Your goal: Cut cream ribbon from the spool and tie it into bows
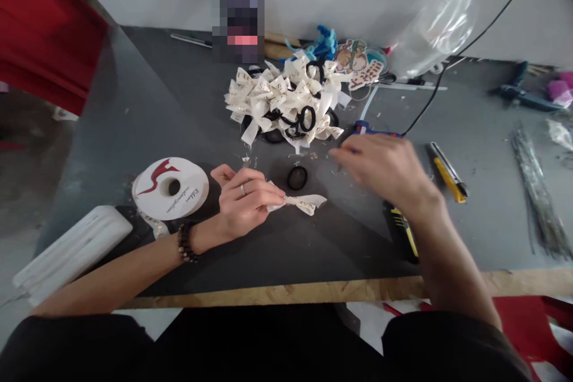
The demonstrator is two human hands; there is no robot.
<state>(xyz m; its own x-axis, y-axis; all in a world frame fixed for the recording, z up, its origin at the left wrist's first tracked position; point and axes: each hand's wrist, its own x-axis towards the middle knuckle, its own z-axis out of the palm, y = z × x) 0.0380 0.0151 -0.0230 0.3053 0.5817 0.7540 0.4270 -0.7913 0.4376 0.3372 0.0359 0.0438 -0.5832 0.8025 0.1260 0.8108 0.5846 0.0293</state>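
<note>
My left hand pinches a cream ribbon bow with gold print, its loose end pointing right. A single black hair tie lies on the table just beyond the bow. My right hand is over the table to the right, in front of a blue glue gun. Its fingers are blurred and partly hidden, so I cannot make out whether they hold the gun. Behind both hands is a heap of cream bows with black hair ties among them.
A white ribbon spool and a white packet are on the left. On the right lie a yellow cutter, a yellow-and-black tool, dark pliers and a bundle of thin strips. A black cable crosses the back right.
</note>
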